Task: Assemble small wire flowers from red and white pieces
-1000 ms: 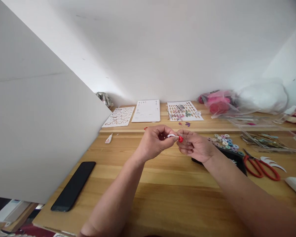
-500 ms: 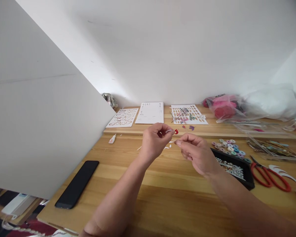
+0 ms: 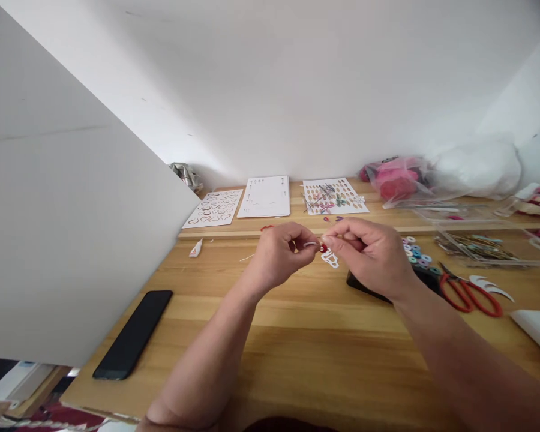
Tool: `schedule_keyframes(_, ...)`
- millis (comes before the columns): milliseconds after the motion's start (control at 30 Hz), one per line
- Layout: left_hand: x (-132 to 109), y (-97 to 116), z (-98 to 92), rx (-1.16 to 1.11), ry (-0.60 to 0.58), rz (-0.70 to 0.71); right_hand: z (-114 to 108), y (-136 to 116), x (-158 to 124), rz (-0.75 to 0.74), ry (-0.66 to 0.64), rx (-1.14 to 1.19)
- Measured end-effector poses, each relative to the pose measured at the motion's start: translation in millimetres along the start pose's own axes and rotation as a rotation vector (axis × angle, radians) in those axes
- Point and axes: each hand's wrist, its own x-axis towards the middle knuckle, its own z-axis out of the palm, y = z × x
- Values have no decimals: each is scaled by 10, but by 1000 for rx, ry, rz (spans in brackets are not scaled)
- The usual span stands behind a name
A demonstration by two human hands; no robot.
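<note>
My left hand [image 3: 282, 255] is closed in a pinch on a small red-and-white piece [image 3: 323, 248] at its fingertips; a thin pale strip shows between thumb and finger. From the other side my right hand [image 3: 364, 249] reaches in, thumb and forefinger pressed together right at the red piece. Whatever sits in that right pinch is too small to make out. Below and behind the fingertips lie white cut-out shapes [image 3: 330, 258] on the table.
Black tray [image 3: 369, 287], partly under my right hand. Red-handled scissors [image 3: 470, 294], white curved pieces [image 3: 490, 287], thread bobbins [image 3: 417, 255] and a clear box [image 3: 486, 246] stand right. A phone [image 3: 132, 335] and small glue bottle [image 3: 195, 248] lie left. Patterned sheets [image 3: 213, 208] line the raised back shelf.
My right hand has moved left and up, closing the gap to the red piece in my left hand. The camera view has shifted slightly, and the right hand now covers much of the black tray.
</note>
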Motion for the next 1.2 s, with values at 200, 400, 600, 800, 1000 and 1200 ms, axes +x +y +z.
schedule_keyframes(200,-16,36,-18,-240,-134,-126,-45,145,115,250,-160,404)
schedule_keyframes(400,-1,19,-26,-405,-129,-136,17,279,158,521,-266,808)
schedule_keyframes(600,40,-31,-20,-422,-31,-118,187,362,132,642,-325,1029)
schedule_keyframes(800,95,-106,8,-401,193,-147,322,275,64,626,-286,992)
schedule_keyframes(1000,84,-132,27,-92,321,-42,239,47,-2,376,-140,606)
schedule_keyframes(1200,28,-75,41,71,140,67,20,-83,0,176,-18,237)
